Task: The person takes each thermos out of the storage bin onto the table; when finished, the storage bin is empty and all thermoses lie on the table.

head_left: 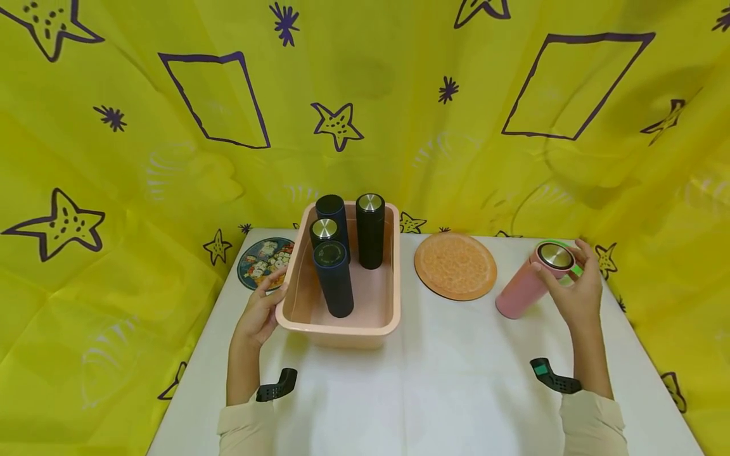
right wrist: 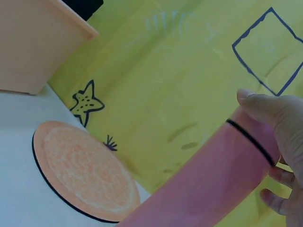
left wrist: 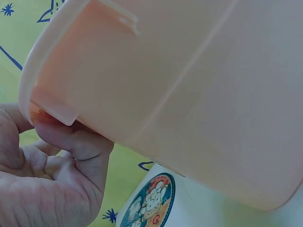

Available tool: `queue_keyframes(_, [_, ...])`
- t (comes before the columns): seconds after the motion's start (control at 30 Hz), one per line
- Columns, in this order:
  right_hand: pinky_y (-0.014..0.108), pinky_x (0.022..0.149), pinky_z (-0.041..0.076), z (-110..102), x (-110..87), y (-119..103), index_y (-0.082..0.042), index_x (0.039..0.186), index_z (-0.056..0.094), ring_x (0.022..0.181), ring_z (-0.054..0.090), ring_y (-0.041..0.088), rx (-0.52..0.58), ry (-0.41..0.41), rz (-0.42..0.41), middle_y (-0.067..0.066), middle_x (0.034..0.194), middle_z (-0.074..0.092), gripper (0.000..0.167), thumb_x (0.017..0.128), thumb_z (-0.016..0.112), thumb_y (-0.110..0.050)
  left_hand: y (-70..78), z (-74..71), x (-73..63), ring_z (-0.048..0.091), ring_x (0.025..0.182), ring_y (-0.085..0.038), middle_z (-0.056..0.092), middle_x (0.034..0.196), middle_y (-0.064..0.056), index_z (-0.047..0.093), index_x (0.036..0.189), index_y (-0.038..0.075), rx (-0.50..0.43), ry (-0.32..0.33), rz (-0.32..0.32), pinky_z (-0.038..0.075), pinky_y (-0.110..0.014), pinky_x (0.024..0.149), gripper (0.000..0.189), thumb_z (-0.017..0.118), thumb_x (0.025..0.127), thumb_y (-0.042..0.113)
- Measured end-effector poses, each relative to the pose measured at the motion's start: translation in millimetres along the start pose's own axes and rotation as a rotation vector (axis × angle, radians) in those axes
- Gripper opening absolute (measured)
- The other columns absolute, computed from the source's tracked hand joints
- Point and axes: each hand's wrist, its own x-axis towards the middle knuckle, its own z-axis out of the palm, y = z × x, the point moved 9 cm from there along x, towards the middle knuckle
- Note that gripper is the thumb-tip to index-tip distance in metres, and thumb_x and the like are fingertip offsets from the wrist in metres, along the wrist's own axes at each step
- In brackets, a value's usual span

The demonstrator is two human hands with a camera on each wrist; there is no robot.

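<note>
A peach plastic tub stands on the table at centre left. My left hand grips its left rim; in the left wrist view, the hand's fingers bend at the rim's underside. Several dark bottles stand inside, among them a black one with a silver lid and a dark one with a blue ring. On the right, my right hand holds a pink bottle around its top. This bottle has a silver lid and a green loop, and leans with its base low to the left.
A round orange mat lies between the tub and the pink bottle. Partly behind the tub is a round patterned mat. The white table meets a yellow curtain at the back and sides.
</note>
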Motion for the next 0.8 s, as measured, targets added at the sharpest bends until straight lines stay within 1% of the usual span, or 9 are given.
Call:
queue_keyframes(0.07, [0.036, 0.118, 0.032, -5, -0.5, -9, -0.02, 0.15, 0.033, 0.139, 0.037, 0.017, 0.008, 0.036, -0.046, 0.012, 0.147, 0.043, 0.081, 0.083, 0.077, -0.017, -1.1, -0.6, -0.2, 0.068, 0.089, -0.006, 0.049, 0.124, -0.004, 0.038, 0.142, 0.018, 0.0, 0.007, -0.007, 0.059, -0.023, 0.075, 0.043, 0.047, 0.101, 0.005])
queue_keyframes(0.13, [0.029, 0.116, 0.031, -11, -1.0, -20, -0.019, 0.148, 0.038, 0.136, 0.038, 0.015, 0.011, 0.088, -0.111, 0.011, 0.144, 0.045, 0.078, 0.081, 0.078, -0.016, -2.2, -1.0, -0.1, 0.068, 0.089, -0.007, 0.049, 0.124, -0.004, 0.038, 0.143, 0.018, -0.003, 0.011, -0.014, 0.059, -0.024, 0.075, 0.044, 0.047, 0.101, 0.005])
queue_keyframes(0.27, [0.02, 0.106, 0.033, -25, -2.9, -47, -0.014, 0.141, 0.048, 0.128, 0.043, 0.011, 0.065, 0.218, -0.282, -0.001, 0.134, 0.052, 0.07, 0.078, 0.079, -0.013, -2.2, -1.7, 0.6, 0.069, 0.089, -0.007, 0.047, 0.126, -0.005, 0.036, 0.145, 0.016, -0.009, 0.018, -0.015, 0.059, -0.024, 0.075, 0.047, 0.047, 0.101, 0.004])
queue_keyframes(0.33, [0.02, 0.103, 0.033, -30, -5.4, -61, -0.011, 0.137, 0.051, 0.124, 0.044, 0.01, 0.112, 0.268, -0.361, -0.009, 0.13, 0.052, 0.067, 0.077, 0.08, -0.013, -1.5, -2.0, 1.0, 0.068, 0.089, -0.007, 0.046, 0.127, -0.005, 0.036, 0.145, 0.016, -0.01, 0.018, -0.01, 0.059, -0.024, 0.075, 0.047, 0.046, 0.101, 0.004])
queue_keyframes(0.4, [0.021, 0.102, 0.034, -32, -9.4, -76, -0.007, 0.134, 0.054, 0.123, 0.046, 0.011, 0.155, 0.311, -0.426, -0.013, 0.128, 0.053, 0.064, 0.076, 0.081, -0.014, -0.6, -1.8, 1.2, 0.068, 0.09, -0.007, 0.046, 0.128, -0.005, 0.037, 0.144, 0.016, -0.009, 0.02, -0.004, 0.059, -0.024, 0.075, 0.045, 0.046, 0.101, 0.003])
queue_keyframes(0.5, [0.024, 0.103, 0.035, -32, -16.4, -103, -0.002, 0.128, 0.058, 0.121, 0.048, 0.014, 0.206, 0.366, -0.508, -0.006, 0.126, 0.058, 0.06, 0.076, 0.082, -0.019, -0.1, -1.5, 1.7, 0.067, 0.091, -0.006, 0.045, 0.129, -0.005, 0.038, 0.143, 0.017, 0.0, 0.017, -0.001, 0.059, -0.024, 0.077, 0.044, 0.045, 0.101, 0.003])
queue_keyframes(0.57, [0.026, 0.104, 0.038, -29, -19.1, -118, 0.0, 0.125, 0.06, 0.121, 0.05, 0.017, 0.235, 0.379, -0.547, 0.0, 0.125, 0.061, 0.059, 0.075, 0.083, -0.022, -0.1, -1.7, 2.0, 0.067, 0.092, -0.007, 0.044, 0.129, -0.005, 0.038, 0.143, 0.017, 0.002, 0.019, -0.001, 0.059, -0.024, 0.078, 0.044, 0.046, 0.101, 0.004])
queue_keyframes(0.63, [0.027, 0.103, 0.04, -23, -19.0, -132, 0.003, 0.123, 0.06, 0.12, 0.051, 0.018, 0.255, 0.371, -0.584, 0.004, 0.124, 0.062, 0.061, 0.075, 0.083, -0.027, -0.6, -2.2, 1.9, 0.066, 0.092, -0.006, 0.044, 0.13, -0.004, 0.038, 0.144, 0.017, 0.001, 0.021, -0.005, 0.059, -0.024, 0.079, 0.045, 0.046, 0.102, 0.004])
queue_keyframes(0.8, [0.027, 0.1, 0.043, 1, -13.2, -158, 0.006, 0.123, 0.059, 0.119, 0.051, 0.018, 0.278, 0.281, -0.657, 0.012, 0.123, 0.061, 0.068, 0.075, 0.083, -0.035, -2.1, -2.6, 1.7, 0.066, 0.093, -0.007, 0.045, 0.129, -0.003, 0.036, 0.145, 0.016, -0.006, 0.027, -0.012, 0.059, -0.025, 0.08, 0.046, 0.046, 0.101, 0.004])
